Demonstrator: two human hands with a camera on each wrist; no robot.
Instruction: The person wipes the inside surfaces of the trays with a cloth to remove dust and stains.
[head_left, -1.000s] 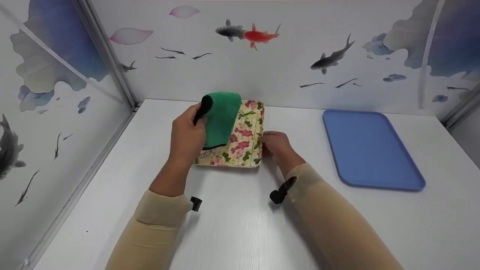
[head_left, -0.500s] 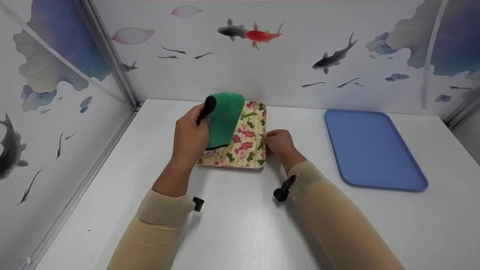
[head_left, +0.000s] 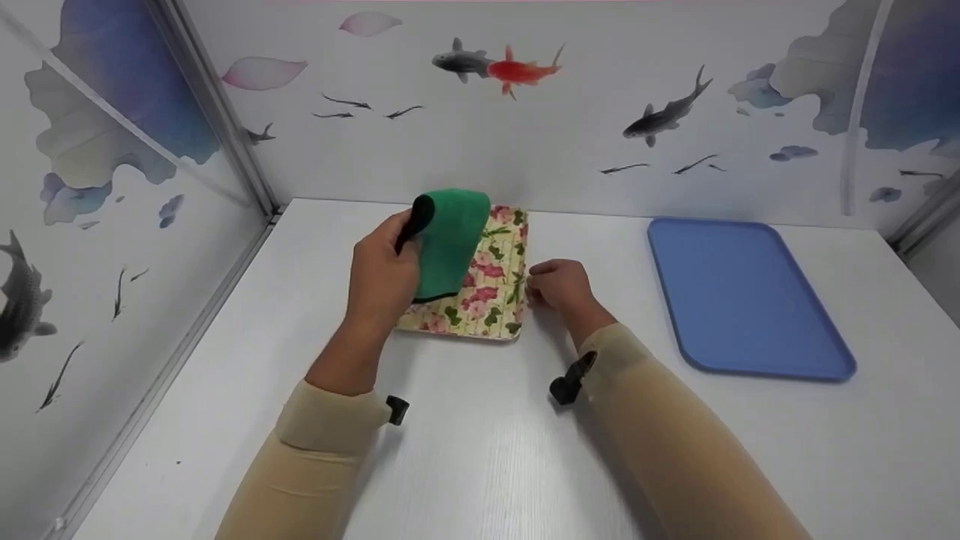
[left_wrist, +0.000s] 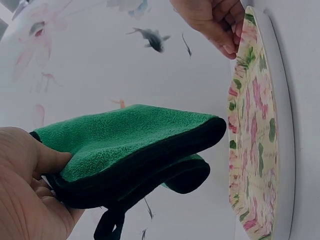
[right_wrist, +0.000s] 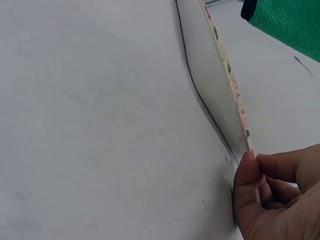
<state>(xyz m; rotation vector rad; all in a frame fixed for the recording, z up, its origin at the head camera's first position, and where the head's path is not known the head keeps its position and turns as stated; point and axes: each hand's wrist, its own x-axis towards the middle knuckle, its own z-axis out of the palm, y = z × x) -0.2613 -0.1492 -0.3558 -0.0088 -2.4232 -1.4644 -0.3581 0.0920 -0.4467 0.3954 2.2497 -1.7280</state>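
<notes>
My left hand [head_left: 381, 281] grips a folded green towel [head_left: 452, 240] with black trim, raised above a floral tray [head_left: 495, 300]. The towel hides the tray's left part in the head view. In the left wrist view the thumb lies on top of the towel [left_wrist: 130, 135], and a black loop hangs below it. At the tray's right side, my right hand [head_left: 562, 285] has thumb and finger on either side of the rim in the right wrist view, pinching it [right_wrist: 242, 112]. The tray's underside is white.
A blue tray [head_left: 750, 300] lies flat on the white table [head_left: 480, 450], to the right. White panels painted with fish [head_left: 517, 71] stand behind and at the left. Both wrists carry small black devices.
The floral tray has shifted slightly left and toward me at its near right corner. My left hand keeps its grip on the towel, and both hands have barely moved.
</notes>
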